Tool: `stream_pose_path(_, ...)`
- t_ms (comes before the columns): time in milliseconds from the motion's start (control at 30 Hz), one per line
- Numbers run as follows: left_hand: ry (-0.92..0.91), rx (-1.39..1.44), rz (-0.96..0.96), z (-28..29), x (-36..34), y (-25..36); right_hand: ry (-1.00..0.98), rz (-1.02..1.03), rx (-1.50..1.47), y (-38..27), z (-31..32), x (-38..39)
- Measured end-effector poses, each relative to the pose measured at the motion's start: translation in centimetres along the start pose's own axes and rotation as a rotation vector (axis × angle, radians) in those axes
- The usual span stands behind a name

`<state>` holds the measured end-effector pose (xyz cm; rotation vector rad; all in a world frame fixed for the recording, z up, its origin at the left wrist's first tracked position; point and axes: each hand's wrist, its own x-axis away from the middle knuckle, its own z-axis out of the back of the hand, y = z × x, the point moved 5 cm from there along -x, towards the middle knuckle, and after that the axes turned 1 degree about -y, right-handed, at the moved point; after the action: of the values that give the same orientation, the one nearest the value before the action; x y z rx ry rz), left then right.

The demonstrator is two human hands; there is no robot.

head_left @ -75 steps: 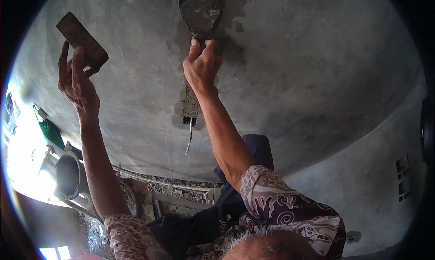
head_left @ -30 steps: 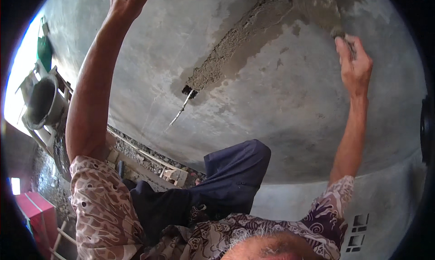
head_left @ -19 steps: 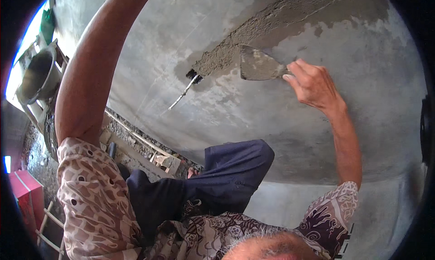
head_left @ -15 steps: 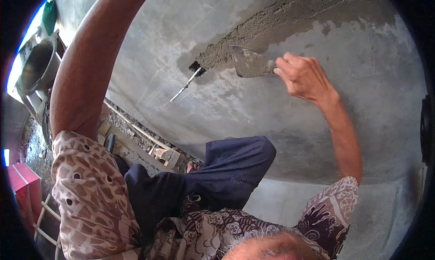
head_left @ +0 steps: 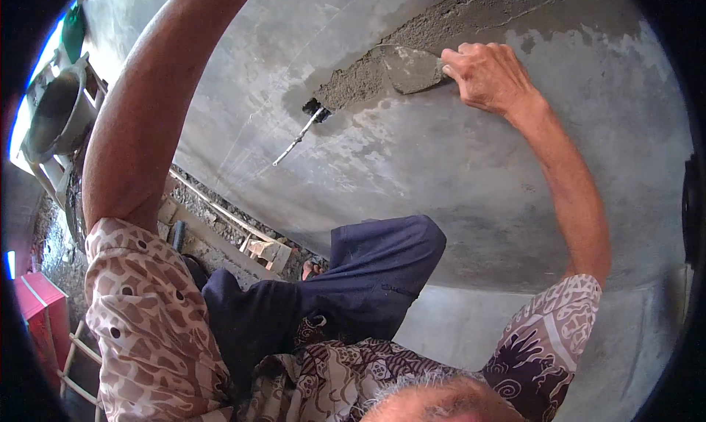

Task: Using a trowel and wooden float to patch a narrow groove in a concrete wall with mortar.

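Observation:
My right hand (head_left: 485, 76) is closed around the handle of a trowel (head_left: 413, 70), at the upper middle of the view. The trowel's broad blade, smeared with grey, lies against or just over the lower edge of a rough band of wet mortar (head_left: 357, 84). That band slants across a smooth grey wall (head_left: 485, 179) toward the upper right. At its lower left end is a dark hole (head_left: 315, 109), with a thin whitish rod or cable (head_left: 296, 138) sticking out of it. My left arm (head_left: 151, 106) reaches up past the top edge, so the left hand is hidden.
At the far left stands a grey bucket (head_left: 76, 113), with a green object (head_left: 73, 34) beyond it. Below are a pink-red box (head_left: 43, 297) and a bamboo frame (head_left: 82, 346). Wood pieces (head_left: 271, 254) lie along the wall's foot, close to my bent knee (head_left: 423, 242).
My right hand has moved the trowel upward along the mortar band, and the blade has turned a little. My left arm has shifted slightly to the right.

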<state>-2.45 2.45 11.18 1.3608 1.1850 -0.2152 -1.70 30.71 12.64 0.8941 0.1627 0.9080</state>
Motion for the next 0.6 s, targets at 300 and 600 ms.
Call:
stream_pose_path(300,-0.046,0.071,0.050,-0.2,0.6,-1.2,-0.019,-0.069,0.056,2.8,2.7,0.6)
stream_pose_path(600,-0.028,0.111,0.040,0.2,2.0,-0.2,-0.009,-0.127,0.130,5.5,5.6,2.3)
